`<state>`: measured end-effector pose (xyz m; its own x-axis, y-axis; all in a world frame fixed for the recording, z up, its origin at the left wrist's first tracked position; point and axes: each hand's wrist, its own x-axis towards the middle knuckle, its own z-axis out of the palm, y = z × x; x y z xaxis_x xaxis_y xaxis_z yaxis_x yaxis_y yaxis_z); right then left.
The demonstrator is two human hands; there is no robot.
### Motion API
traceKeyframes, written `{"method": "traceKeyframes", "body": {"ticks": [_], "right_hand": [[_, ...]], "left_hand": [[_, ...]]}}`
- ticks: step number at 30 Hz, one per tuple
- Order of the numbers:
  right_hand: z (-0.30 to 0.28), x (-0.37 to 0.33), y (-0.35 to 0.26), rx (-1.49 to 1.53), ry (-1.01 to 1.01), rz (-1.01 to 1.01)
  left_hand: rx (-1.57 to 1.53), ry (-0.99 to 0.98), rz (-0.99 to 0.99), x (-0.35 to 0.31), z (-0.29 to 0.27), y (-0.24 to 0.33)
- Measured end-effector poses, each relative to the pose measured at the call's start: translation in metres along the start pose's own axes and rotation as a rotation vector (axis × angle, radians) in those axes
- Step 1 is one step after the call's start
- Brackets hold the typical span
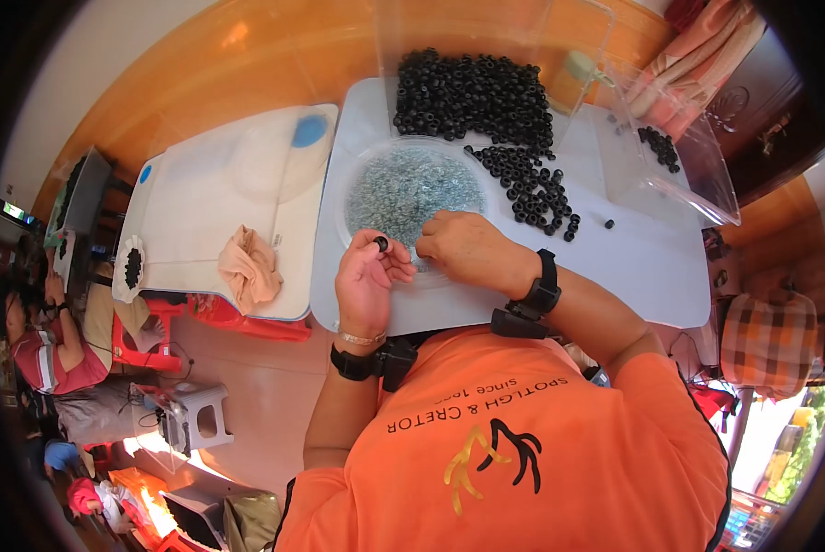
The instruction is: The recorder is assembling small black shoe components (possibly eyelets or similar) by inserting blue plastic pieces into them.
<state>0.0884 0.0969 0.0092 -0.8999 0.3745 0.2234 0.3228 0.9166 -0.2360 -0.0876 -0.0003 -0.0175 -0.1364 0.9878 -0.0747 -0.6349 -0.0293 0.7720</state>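
Between the thumb and fingers of my left hand [366, 281], a small round black piece [381, 244] with a hollow centre is held at the near left of a shallow round dish [342, 207]. That dish is full of tiny clear, pale bluish beads [412, 189]. My right hand [467, 247] reaches over its near edge, fingers pinched together and pointing down at the beads; whatever they hold is hidden. Beyond the dish, many similar black pieces [472, 97] lie in a clear box, and others [532, 189] spread loose across the white tabletop [605, 285].
A clear open box [684, 184] with a few black pieces stands at right, near a lidded jar [571, 81]. To the left, a second white table [210, 184] carries a crumpled peach cloth [249, 267] and a small dish [129, 293]. Another person [53, 340] sits far left.
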Motion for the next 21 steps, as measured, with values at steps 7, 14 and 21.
{"method": "traceKeyframes", "body": {"ticks": [7, 14, 21], "right_hand": [[-0.026, -0.009, 0.001, 0.740, 0.282, 0.343], [-0.031, -0.024, -0.010, 1.174, 0.402, 0.371], [-0.028, -0.034, -0.015, 0.696, 0.609, 0.204]], "left_hand": [[0.139, -0.078, -0.018, -0.002, 0.017, -0.001], [0.222, -0.220, -0.049, 0.004, 0.041, -0.011], [0.069, -0.195, -0.069, 0.007, 0.051, -0.019]]}}
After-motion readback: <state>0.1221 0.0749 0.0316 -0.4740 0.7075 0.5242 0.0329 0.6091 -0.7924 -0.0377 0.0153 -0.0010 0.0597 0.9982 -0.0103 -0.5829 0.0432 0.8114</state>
